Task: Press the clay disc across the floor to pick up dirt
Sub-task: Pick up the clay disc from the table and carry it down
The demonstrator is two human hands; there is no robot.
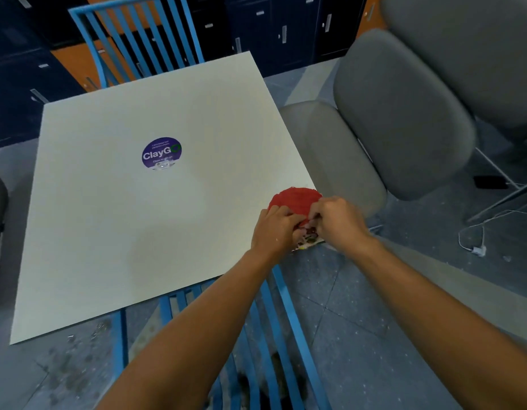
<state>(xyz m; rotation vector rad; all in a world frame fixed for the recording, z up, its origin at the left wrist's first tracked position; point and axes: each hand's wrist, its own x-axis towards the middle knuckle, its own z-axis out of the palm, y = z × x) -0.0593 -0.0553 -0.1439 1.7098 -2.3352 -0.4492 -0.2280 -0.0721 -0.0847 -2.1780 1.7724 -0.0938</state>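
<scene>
A flat red clay disc (295, 200) lies at the near right corner of a white square table (132, 220). My left hand (272, 229) and my right hand (337, 221) both grip the disc's near edge, fingers curled over it. That near edge looks folded up, and its underside shows pale, speckled bits stuck to it. The far half of the disc rests on the tabletop.
A purple round ClayGo sticker (161, 153) sits mid-table. Blue metal chairs stand at the far side (138, 39) and under my arms (274, 335). Grey padded chairs (401, 113) stand to the right. The grey floor (360, 321) shows specks; a white cable (475, 247) lies on it.
</scene>
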